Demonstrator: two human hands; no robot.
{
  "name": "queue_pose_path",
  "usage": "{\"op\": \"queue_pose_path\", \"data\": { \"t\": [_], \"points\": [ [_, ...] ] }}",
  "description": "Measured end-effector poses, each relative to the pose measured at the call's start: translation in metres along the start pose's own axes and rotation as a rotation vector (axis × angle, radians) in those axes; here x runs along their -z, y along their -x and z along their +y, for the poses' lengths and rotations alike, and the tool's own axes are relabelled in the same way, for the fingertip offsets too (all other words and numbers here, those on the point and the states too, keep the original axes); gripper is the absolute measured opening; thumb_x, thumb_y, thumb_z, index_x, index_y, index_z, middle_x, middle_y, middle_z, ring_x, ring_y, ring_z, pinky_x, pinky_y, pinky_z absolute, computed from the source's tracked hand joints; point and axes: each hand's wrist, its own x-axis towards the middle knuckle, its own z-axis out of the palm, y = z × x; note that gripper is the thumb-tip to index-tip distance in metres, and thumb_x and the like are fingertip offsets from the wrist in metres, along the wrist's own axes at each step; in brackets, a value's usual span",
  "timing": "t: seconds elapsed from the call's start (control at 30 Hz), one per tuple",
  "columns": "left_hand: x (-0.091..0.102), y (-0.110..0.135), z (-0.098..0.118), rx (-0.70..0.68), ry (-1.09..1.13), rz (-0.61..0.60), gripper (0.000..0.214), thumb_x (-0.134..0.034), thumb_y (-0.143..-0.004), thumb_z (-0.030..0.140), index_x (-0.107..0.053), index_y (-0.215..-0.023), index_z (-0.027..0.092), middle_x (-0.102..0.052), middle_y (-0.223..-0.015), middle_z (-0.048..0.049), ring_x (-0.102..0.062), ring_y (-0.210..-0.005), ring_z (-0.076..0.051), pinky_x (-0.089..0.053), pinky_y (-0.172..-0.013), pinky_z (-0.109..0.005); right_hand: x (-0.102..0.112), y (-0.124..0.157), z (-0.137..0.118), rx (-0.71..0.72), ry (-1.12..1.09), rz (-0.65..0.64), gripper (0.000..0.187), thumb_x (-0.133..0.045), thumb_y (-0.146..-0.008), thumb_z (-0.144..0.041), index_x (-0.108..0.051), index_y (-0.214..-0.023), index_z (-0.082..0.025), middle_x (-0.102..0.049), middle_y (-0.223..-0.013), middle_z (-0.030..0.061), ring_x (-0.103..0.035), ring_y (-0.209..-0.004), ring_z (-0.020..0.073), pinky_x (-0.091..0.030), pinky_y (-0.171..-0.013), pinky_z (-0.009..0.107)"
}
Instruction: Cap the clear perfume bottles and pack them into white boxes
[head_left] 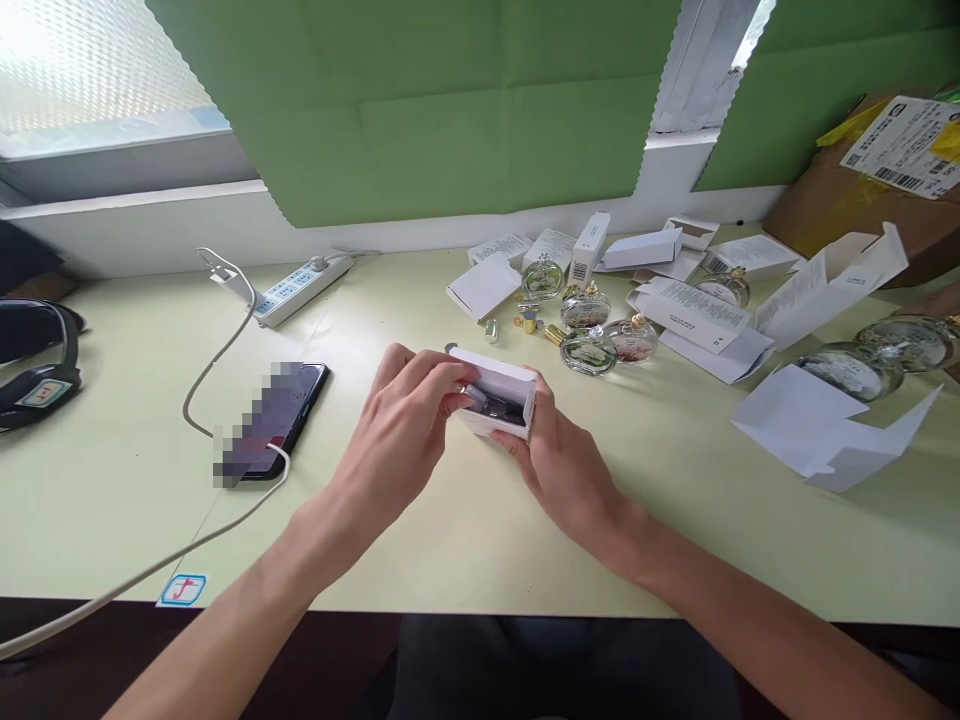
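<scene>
A small white box (pixel 501 380) sits open-ended between both hands above the middle of the pale green table (pixel 480 540). My right hand (pixel 559 450) cups the box from below and behind. The fingers of my left hand (pixel 409 405) reach into its open end, pinching a dark item (pixel 496 405) lodged inside; what the item is cannot be made out.
Behind the box lie several round glass perfume bottles (pixel 589 350), gold caps (pixel 529 322) and opened white cartons (pixel 694 312). A phone (pixel 274 420) on a white cable lies at the left, a power strip (pixel 300 288) behind it. A brown cardboard box (pixel 862 190) stands far right.
</scene>
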Motion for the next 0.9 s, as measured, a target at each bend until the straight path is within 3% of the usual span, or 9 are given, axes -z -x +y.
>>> {"op": "queue_pose_path", "data": {
  "t": [0.17,0.33,0.53,0.67,0.8,0.9],
  "points": [
    [-0.003,-0.001,0.013,-0.012,0.007,0.107,0.021,-0.055,-0.095,0.010,-0.065,-0.109,0.022,-0.071,-0.109,-0.0046,-0.052,-0.089,-0.020,-0.048,-0.071,-0.033,-0.002,0.000,-0.003,0.013,0.012,0.030,0.064,-0.051,-0.099,-0.035,-0.019,-0.148,-0.009,-0.068,-0.120,0.0246,-0.073,-0.100,0.0340,-0.061,-0.062,0.040],
    [-0.007,0.000,0.017,-0.046,0.151,0.212,0.018,-0.062,-0.093,0.014,-0.068,-0.107,0.024,-0.073,-0.107,-0.0031,-0.063,-0.093,-0.018,-0.052,-0.078,-0.034,-0.002,-0.002,0.008,0.014,-0.146,-0.007,0.064,-0.049,-0.100,-0.040,-0.019,-0.150,-0.013,-0.067,-0.124,0.0220,-0.073,-0.100,0.0323,-0.060,-0.063,0.040],
    [-0.006,0.006,0.007,-0.019,0.216,0.126,0.028,-0.057,-0.096,0.015,-0.067,-0.118,0.028,-0.071,-0.118,-0.0029,-0.066,-0.102,-0.017,-0.053,-0.084,-0.035,0.000,-0.004,0.015,0.006,-0.271,-0.063,0.063,-0.049,-0.100,-0.041,-0.018,-0.151,-0.019,-0.067,-0.125,0.0177,-0.072,-0.102,0.0314,-0.059,-0.072,0.042],
    [-0.004,0.000,0.003,-0.108,0.215,0.065,0.028,-0.057,-0.095,0.012,-0.068,-0.115,0.029,-0.070,-0.117,-0.0027,-0.064,-0.099,-0.017,-0.052,-0.088,-0.037,0.002,-0.006,0.015,0.004,-0.301,-0.077,0.062,-0.049,-0.099,-0.041,-0.021,-0.150,-0.019,-0.069,-0.122,0.0161,-0.072,-0.102,0.0308,-0.059,-0.073,0.042],
    [-0.005,-0.003,0.005,-0.187,0.183,-0.047,0.029,-0.057,-0.095,0.012,-0.067,-0.117,0.028,-0.068,-0.121,-0.0036,-0.059,-0.110,-0.020,-0.049,-0.097,-0.041,0.003,-0.007,0.015,0.043,-0.319,-0.079,0.059,-0.049,-0.100,-0.040,-0.024,-0.149,-0.019,-0.067,-0.124,0.0159,-0.070,-0.109,0.0293,-0.059,-0.079,0.041],
    [-0.007,0.002,0.003,-0.177,0.149,-0.032,0.032,-0.055,-0.096,0.012,-0.063,-0.122,0.027,-0.066,-0.124,-0.0043,-0.057,-0.116,-0.021,-0.047,-0.100,-0.042,0.002,-0.008,0.017,0.031,-0.327,-0.082,0.059,-0.049,-0.100,-0.041,-0.024,-0.149,-0.019,-0.067,-0.125,0.0154,-0.070,-0.107,0.0283,-0.059,-0.078,0.041]
  ]
}}
